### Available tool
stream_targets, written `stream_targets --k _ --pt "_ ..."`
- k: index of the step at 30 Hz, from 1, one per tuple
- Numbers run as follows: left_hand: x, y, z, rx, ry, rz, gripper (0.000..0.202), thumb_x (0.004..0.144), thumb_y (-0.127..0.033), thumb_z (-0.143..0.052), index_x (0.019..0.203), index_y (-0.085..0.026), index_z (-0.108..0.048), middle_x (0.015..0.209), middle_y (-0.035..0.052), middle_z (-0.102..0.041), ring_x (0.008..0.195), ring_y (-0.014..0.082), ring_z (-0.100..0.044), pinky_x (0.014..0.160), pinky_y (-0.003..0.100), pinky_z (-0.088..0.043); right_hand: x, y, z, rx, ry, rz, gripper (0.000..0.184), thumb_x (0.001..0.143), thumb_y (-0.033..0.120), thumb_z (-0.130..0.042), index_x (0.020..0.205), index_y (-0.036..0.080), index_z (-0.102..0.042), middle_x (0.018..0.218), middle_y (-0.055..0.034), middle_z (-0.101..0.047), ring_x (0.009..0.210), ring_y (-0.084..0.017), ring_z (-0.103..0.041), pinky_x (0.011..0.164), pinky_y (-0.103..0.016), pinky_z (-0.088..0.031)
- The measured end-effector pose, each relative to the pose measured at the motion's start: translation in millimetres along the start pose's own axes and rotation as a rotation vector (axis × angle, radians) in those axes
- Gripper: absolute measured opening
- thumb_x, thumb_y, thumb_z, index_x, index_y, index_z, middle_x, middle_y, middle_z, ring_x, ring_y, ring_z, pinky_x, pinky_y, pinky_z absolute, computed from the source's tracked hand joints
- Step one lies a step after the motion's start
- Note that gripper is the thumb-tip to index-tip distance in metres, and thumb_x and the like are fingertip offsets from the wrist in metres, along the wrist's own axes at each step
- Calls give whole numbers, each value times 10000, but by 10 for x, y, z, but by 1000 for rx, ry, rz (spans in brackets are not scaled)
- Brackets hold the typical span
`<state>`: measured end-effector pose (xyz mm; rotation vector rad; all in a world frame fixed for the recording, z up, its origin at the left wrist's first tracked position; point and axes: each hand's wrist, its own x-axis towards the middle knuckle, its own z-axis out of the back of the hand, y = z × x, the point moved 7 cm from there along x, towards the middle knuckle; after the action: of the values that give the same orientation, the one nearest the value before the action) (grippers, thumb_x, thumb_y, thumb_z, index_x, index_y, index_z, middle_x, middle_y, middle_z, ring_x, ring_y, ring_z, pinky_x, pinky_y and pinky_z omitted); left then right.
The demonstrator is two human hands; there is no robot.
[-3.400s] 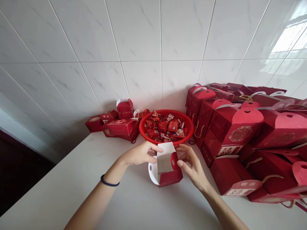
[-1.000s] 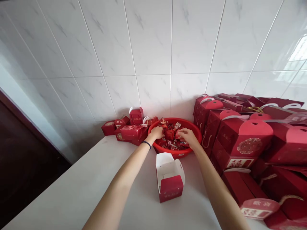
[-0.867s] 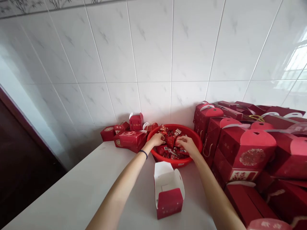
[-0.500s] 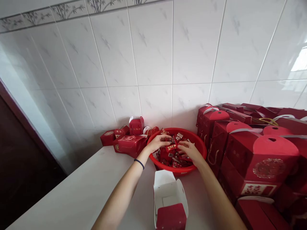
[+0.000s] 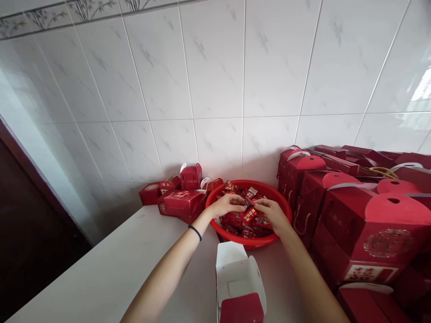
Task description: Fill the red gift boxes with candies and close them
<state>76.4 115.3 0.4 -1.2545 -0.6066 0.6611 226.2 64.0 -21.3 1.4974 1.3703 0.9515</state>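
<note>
Left hand (image 5: pixel 227 205) and right hand (image 5: pixel 272 214) nearly touching, I pinch a small red wrapped packet (image 5: pixel 248 202) between them over a red plastic basin (image 5: pixel 259 242) of similar packets (image 5: pixel 247 231), an open white-lined gift box (image 5: pixel 242 307) just in front on the white bench (image 5: pixel 134 260).

Indoors, room type unclear | marbled wall tiles (image 5: pixel 215 67) | bamboo-patterned border (image 5: pixel 90 10) | white tabletop (image 5: pixel 134 251)

White tiled wall (image 5: pixel 215 67), pale tabletop (image 5: pixel 131 251)
</note>
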Motion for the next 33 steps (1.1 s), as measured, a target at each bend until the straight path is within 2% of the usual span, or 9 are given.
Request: stream_targets --k 6,8,11,13,16,19,24,29,33 --pt "150 -230 -212 -35 -146 -207 512 612 -501 -869 936 -132 -726 974 79 -737 928 211 -667 876 343 -505 -12 95 51 165 -50 16 393 665 517 -805 850 187 -699 725 -13 -707 617 -147 -653 543 -247 -550" --pt "223 -294 -313 20 -138 -240 515 616 -527 -856 904 -122 -721 950 83 -737 902 212 -668 859 343 -506 -1 94 86 204 -66 25 394 656 497 -821 865 190 -688 731 -16 -710 633 -158 -662 553 -258 -554" --pt "304 -367 -367 81 -86 -237 503 613 -501 -864 908 -117 -727 944 87 -745 902 215 -672 845 328 -515 40 66 162 248 -108 43 374 577 352 -887 820 190 -653 710 -1 -704 613 -154 -657 543 -252 -548" --pt "344 -390 -247 168 -130 -201 448 732 -510 -777 964 -130 -730 975 86 -753 906 205 -685 836 313 -532 78 44 225 284 -150 56 355 576 321 -884 784 193 -627 704 5 -705 615 -156 -665 540 -252 -550" --pt "396 -358 112 316 -304 -133 397 950 -460 -484 1068 -152 -705 1049 85 -751 908 179 -699 832 303 -549 123 31 300 348 -203 74 298 618 316 -852 765 200 -620 734 -3 -725 671 -177 -695 590 -290 -587" --pt "452 -220 387 443 -395 -73 317 929 -315 -463 1016 -144 -715 1009 83 -756 928 195 -694 845 313 -543 131 41 318 399 -228 85 255 603 255 -843 761 197 -650 770 -19 -746 730 -198 -718 645 -319 -612" --pt "517 14 401 686 -303 -27 226 745 -135 -582 885 -154 -757 941 66 -773 893 225 -692 851 323 -532 113 84 284 439 -230 119 215 598 177 -826 775 184 -705 785 -34 -757 777 -204 -729 754 -334 -629" --pt "677 -56 217 864 -197 -85 340 779 -120 -543 1044 -158 -753 1103 79 -758 1045 236 -670 980 332 -485 133 62 310 466 -251 122 178 632 151 -796 778 193 -703 805 -18 -762 795 -182 -733 755 -287 -622" --pt "875 -17 12 967 -102 -40 429 795 -167 -633 1222 -165 -675 1257 115 -704 1136 270 -652 978 344 -491 137 50 323 459 -224 99 188 651 150 -792 805 195 -693 843 -29 -766 837 -196 -739 752 -317 -627"
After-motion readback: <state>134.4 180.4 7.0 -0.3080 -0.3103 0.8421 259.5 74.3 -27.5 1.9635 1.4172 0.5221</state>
